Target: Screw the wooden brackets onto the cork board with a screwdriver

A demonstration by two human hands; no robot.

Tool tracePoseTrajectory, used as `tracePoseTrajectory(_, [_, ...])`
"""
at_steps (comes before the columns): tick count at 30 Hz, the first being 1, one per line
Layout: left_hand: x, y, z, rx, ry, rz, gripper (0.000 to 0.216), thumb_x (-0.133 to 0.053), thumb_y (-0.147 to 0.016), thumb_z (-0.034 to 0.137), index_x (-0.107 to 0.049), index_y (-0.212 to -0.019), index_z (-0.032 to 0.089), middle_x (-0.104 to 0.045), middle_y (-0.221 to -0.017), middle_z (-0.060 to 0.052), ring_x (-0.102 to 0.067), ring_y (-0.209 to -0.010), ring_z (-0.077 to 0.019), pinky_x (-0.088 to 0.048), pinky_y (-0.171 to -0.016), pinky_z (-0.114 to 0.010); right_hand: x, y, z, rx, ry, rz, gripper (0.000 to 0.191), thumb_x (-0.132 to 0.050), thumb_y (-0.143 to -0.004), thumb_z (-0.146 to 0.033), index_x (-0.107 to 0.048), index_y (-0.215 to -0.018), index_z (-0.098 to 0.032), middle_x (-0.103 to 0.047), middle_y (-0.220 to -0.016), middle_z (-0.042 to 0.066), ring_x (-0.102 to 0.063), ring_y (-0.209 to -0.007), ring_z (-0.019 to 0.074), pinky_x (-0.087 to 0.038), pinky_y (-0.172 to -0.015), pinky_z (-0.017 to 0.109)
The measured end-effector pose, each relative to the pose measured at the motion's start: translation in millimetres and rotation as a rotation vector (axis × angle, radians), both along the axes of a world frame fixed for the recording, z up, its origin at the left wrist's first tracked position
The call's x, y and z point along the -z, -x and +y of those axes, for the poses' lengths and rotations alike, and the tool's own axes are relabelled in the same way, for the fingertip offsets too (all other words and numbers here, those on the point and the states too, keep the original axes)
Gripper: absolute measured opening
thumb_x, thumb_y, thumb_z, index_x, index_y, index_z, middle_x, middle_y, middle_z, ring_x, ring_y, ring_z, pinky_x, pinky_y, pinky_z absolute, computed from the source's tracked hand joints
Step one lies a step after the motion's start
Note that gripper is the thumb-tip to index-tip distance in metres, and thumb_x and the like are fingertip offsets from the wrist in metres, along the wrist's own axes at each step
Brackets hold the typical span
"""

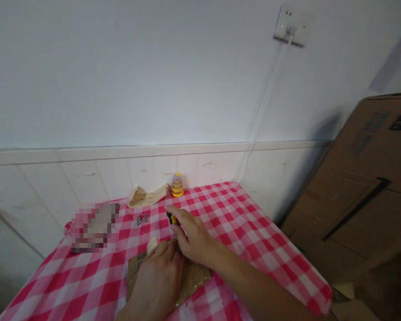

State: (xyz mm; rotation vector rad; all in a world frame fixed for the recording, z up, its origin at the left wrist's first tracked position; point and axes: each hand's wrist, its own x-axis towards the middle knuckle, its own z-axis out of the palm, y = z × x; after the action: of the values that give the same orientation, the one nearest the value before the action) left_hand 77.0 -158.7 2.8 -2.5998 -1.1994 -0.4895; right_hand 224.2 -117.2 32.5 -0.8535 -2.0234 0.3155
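Scanning the cloth-covered desk (267, 245) left to right. Finding a pixelated object (98, 227) by the far left corner, not readable. Next, seeing small metal pieces (142, 219) lying in a loose cluster, then an angled pale wooden part (149, 197) resting along the far edge, close to the wall.

Toward the near edge: pressing on a small pale piece (152, 245) with the left hand (162, 269), fingers held close together, over a brown sheet (197, 278) lying flat. Seeing only one end of the piece, jutting past the fingers toward the far edge. Not making out its full long axis; hiding under the hand.

Just right of that: gripping a black-and-yellow handle (172, 218) in the right hand (194, 236), pinching between thumb and forefinger. Not seeing the handle's lower end, so not confirming its axis or any contact with the piece.

Key relation: lying left and nearwards of the right hand, the visible end of the piece; sitting nearest the left hand, right at its fingers.

Beyond: standing at the far edge, a yellow-capped container (177, 185); leaning past the right edge, a large cardboard box (370, 178).
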Motion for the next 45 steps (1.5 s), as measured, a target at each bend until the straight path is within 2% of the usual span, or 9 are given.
tracePoseTrajectory(10, [-16.4, -4, -6, -0.015, 0.041, 0.082, 0.026, -0.051, -0.089, 0.006, -0.076, -0.09, 0.015, -0.073, -0.089, -0.011, -0.063, -0.085, -0.0259, -0.054, -0.077, -0.039, 6.9, 1, 2, 0.023, -0.055, -0.002, 0.056, -0.049, -0.097, -0.012, -0.037, -0.15, -0.028, -0.065, -0.129, 0.011, -0.064, -0.116, 0.0234, -0.054, -0.099, 0.04])
tracePoseTrajectory(14, [-13.2, -3, -5, -0.023, 0.049, 0.077, 0.026, -0.053, -0.087, 0.004, -0.076, -0.09, 0.015, -0.072, -0.087, -0.011, -0.063, -0.086, -0.0263, -0.054, -0.078, -0.039, 10.0, 3, -1, 0.045, -0.096, -0.039, 0.053, -0.046, -0.098, -0.013, -0.04, -0.149, -0.027, -0.067, -0.125, 0.011, -0.066, -0.11, 0.0245, -0.057, -0.093, 0.041])
tracePoseTrajectory(19, [-7.5, -1, -4, -0.022, 0.003, 0.064, 0.027, -0.05, -0.087, 0.004, -0.075, -0.09, 0.013, -0.071, -0.088, -0.011, -0.062, -0.087, -0.0248, -0.053, -0.078, -0.037, 11.4, 4, -3, 0.025, -0.115, -0.057, 0.053, -0.044, -0.1, -0.014, -0.037, -0.151, -0.027, -0.066, -0.128, 0.01, -0.064, -0.113, 0.0231, -0.056, -0.096, 0.04])
tracePoseTrajectory(25, [-10.0, -3, -3, -0.053, 0.109, 0.11, 0.024, -0.052, -0.091, 0.01, -0.075, -0.096, 0.015, -0.072, -0.094, -0.011, -0.062, -0.09, -0.0249, -0.053, -0.08, -0.039, 14.1, 2, 0, 0.023, -0.118, -0.011, 0.055, -0.045, -0.099, -0.012, -0.038, -0.152, -0.028, -0.066, -0.127, 0.01, -0.065, -0.113, 0.0234, -0.056, -0.096, 0.041])
tracePoseTrajectory(32, [-3.6, -5, 3, -0.033, 0.12, 0.115, 0.019, -0.055, -0.091, 0.012, -0.074, -0.094, 0.013, -0.073, -0.094, -0.012, -0.062, -0.092, -0.0253, -0.051, -0.084, -0.041, 22.0, 0, 4, 0.044, -0.126, 0.016, 0.057, -0.045, -0.098, -0.012, -0.037, -0.152, -0.028, -0.065, -0.132, 0.012, -0.065, -0.118, 0.0252, -0.055, -0.098, 0.045])
tracePoseTrajectory(34, [-4.4, -5, 4, 0.002, 0.127, 0.135, 0.02, -0.054, -0.092, 0.013, -0.073, -0.097, 0.012, -0.073, -0.098, -0.013, -0.062, -0.094, -0.0268, -0.051, -0.085, -0.043, 23.6, -1, 6, 0.053, -0.129, 0.021, 0.056, -0.045, -0.098, -0.012, -0.039, -0.151, -0.027, -0.067, -0.131, 0.012, -0.066, -0.117, 0.0254, -0.055, -0.098, 0.045])
tracePoseTrajectory(39, [-11.6, -6, 2, -0.017, 0.132, 0.158, 0.021, -0.053, -0.093, 0.016, -0.072, -0.1, 0.01, -0.073, -0.097, -0.015, -0.063, -0.091, -0.0267, -0.051, -0.084, -0.043, 25.3, -1, 8, 0.049, -0.14, 0.049, 0.053, -0.044, -0.098, -0.013, -0.043, -0.15, -0.024, -0.064, -0.136, 0.013, -0.064, -0.123, 0.0258, -0.054, -0.101, 0.047])
tracePoseTrajectory(45, [-13.9, -6, 2, 0.007, 0.086, 0.205, 0.022, -0.052, -0.093, 0.017, -0.071, -0.101, 0.01, -0.073, -0.095, -0.014, -0.064, -0.09, -0.0254, -0.051, -0.086, -0.042, 25.6, 0, 10, 0.053, -0.176, 0.031, 0.054, -0.044, -0.098, -0.013, -0.042, -0.15, -0.026, -0.066, -0.133, 0.012, -0.066, -0.118, 0.0257, -0.057, -0.097, 0.045])
